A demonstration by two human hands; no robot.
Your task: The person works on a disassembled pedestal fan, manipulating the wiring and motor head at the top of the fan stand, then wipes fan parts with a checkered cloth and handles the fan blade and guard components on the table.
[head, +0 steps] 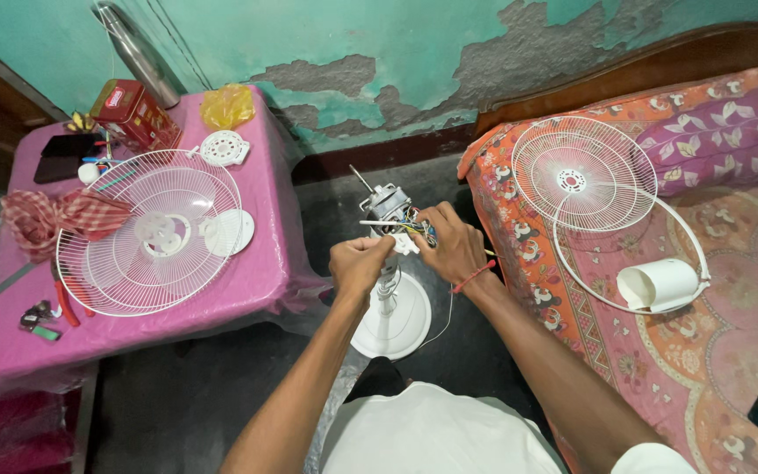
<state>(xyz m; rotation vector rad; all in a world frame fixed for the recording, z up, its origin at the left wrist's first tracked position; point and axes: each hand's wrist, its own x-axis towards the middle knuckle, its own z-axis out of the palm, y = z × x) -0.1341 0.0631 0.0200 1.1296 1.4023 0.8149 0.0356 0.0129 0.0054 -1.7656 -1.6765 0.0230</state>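
Observation:
A bare fan motor [385, 204] with its shaft pointing up-left stands on a white pole above a round white base [405, 320] on the dark floor. My left hand [359, 263] is closed in a fist on a thin tool or wire just below the motor. My right hand [449, 246], with a red thread at the wrist, grips the bundle of coloured wires [420, 230] at the motor's right side.
A pink-covered table [256, 272] at left carries a white fan guard [146, 233], a white disc [228, 232], a red tin [133, 114], a yellow bag, a checked cloth and pliers. On the patterned bed [730, 333] at right lie another guard [582, 174], a ring and a white motor cover [660, 285].

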